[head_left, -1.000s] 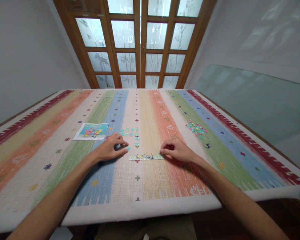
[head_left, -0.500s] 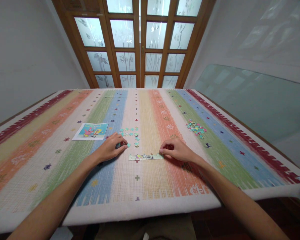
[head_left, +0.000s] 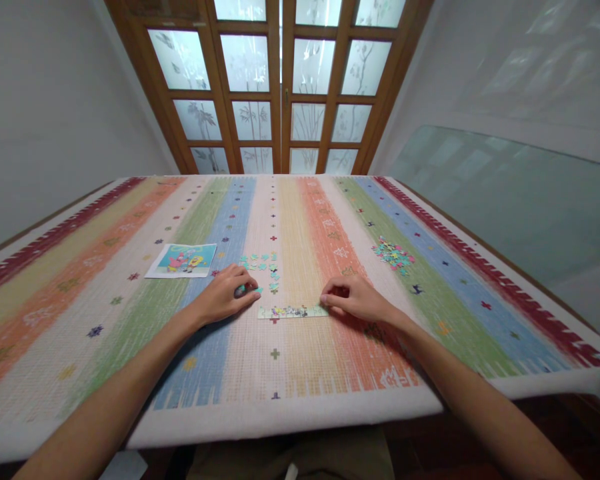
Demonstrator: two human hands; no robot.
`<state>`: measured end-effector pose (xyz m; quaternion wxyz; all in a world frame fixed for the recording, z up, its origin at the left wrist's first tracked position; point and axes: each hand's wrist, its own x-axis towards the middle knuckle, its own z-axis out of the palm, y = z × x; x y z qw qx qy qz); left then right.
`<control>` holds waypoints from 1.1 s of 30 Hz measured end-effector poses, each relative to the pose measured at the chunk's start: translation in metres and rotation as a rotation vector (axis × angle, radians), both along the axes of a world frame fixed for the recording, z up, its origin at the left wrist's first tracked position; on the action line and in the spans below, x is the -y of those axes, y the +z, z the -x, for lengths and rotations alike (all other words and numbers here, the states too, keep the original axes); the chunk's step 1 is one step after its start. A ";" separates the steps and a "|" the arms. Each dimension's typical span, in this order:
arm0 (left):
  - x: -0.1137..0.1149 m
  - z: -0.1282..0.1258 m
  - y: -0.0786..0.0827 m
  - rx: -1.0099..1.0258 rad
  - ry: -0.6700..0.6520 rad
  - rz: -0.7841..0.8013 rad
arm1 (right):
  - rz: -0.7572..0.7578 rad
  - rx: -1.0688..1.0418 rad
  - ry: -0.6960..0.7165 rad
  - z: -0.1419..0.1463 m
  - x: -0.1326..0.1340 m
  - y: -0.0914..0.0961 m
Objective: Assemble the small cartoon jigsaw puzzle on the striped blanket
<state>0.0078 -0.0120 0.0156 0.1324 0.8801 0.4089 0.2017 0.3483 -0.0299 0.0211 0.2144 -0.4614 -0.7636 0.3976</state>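
Observation:
A narrow strip of joined puzzle pieces (head_left: pixel 293 311) lies on the striped cloth (head_left: pixel 300 373) in front of me. My right hand (head_left: pixel 355 300) rests at the strip's right end, fingers curled and pinching its edge. My left hand (head_left: pixel 227 293) sits left of the strip, its fingertips closed on a small teal puzzle piece. Just beyond it lies a small scatter of teal loose pieces (head_left: pixel 263 265).
A printed cartoon reference picture (head_left: pixel 182 259) lies at the left. A heap of colourful puzzle pieces (head_left: pixel 393 255) sits to the right on the green stripe. Wooden glass-paned doors (head_left: pixel 280 87) stand beyond the table's far edge. A glass panel (head_left: pixel 505 200) leans at the right.
My left hand has drawn its fingers together around a teal piece beside the strip. The right hand has stayed on the strip's end.

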 end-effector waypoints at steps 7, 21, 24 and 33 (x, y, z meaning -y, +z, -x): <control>0.000 0.001 0.002 0.002 -0.006 0.028 | -0.009 0.006 -0.020 0.000 0.000 0.000; -0.032 0.052 -0.009 -0.057 0.323 -0.109 | -0.035 -0.006 -0.002 -0.003 -0.001 -0.003; -0.034 0.054 -0.014 -0.102 0.343 -0.108 | -0.031 -0.010 -0.007 -0.002 -0.001 -0.002; -0.037 0.049 -0.014 -0.029 0.339 -0.085 | -0.015 -0.012 0.000 -0.002 -0.001 -0.001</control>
